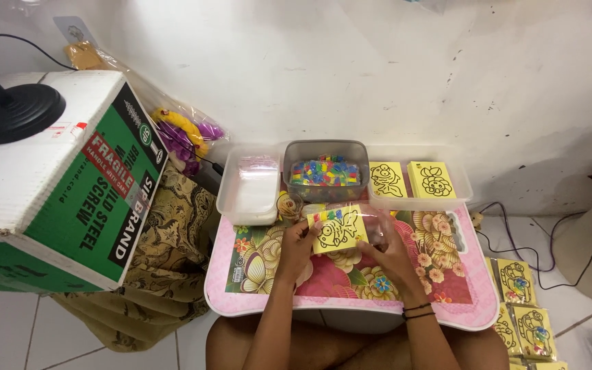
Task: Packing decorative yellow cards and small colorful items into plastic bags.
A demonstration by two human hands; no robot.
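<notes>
Yellow card (338, 231), two hands, three tubs

We cannot tell what fills the grey tub (326, 171) at upper centre beyond small coloured bits. Our right hand (392, 257) hides part of a clear wrapper. The yellow picture cards (523, 308) at lower right run off the frame's bottom edge.
</notes>
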